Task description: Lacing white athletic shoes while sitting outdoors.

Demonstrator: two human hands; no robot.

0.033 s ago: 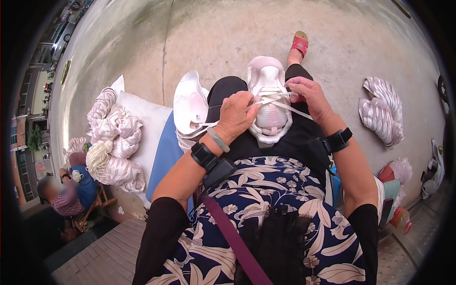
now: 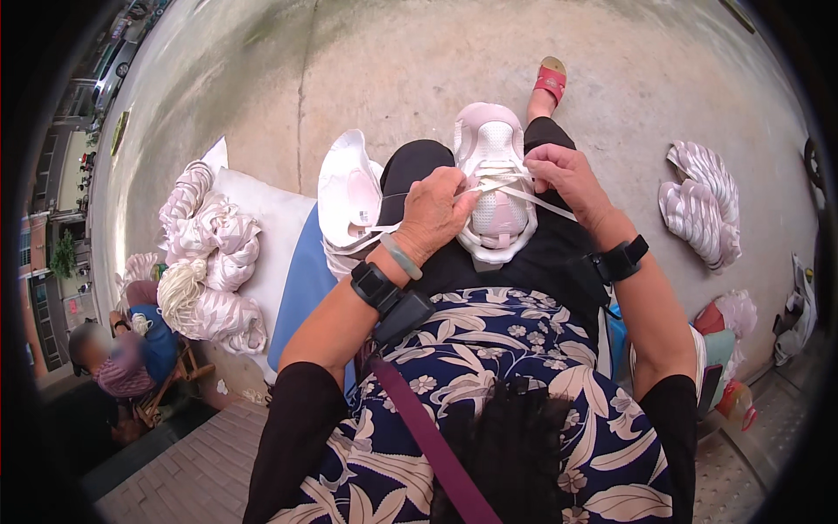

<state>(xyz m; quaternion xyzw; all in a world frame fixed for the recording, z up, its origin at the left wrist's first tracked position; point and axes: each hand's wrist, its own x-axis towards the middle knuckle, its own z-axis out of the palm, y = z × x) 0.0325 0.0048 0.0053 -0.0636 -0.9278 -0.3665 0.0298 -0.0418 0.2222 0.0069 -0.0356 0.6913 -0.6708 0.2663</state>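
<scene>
A white and pale-pink shoe upper [image 2: 491, 140] lies on my lap between my knees, with white laces crossing its middle. My left hand [image 2: 434, 210], on its left side, is closed in a pinch on a white shoelace [image 2: 499, 182]. At the right edge of the upper, my right hand [image 2: 567, 179] pinches the lace too, and a loose lace end [image 2: 554, 208] hangs below its fingers. Another white shoe upper [image 2: 351, 192], with a pink inside, rests beside my left knee, apart from my fingers. Parts of the laces are hidden behind my fingers.
Bundles of pink and white pieces [image 2: 214, 236] lie on a white sack at left, with a hank of cream laces [image 2: 183, 297]. More bundles [image 2: 701, 205] lie on the floor at right. A seated person [image 2: 131, 358] is at far left. Bags [image 2: 717, 349] stand beside my right elbow.
My right fingertips have shifted very slightly by the lace. My left hand and the shoe upper stay in place.
</scene>
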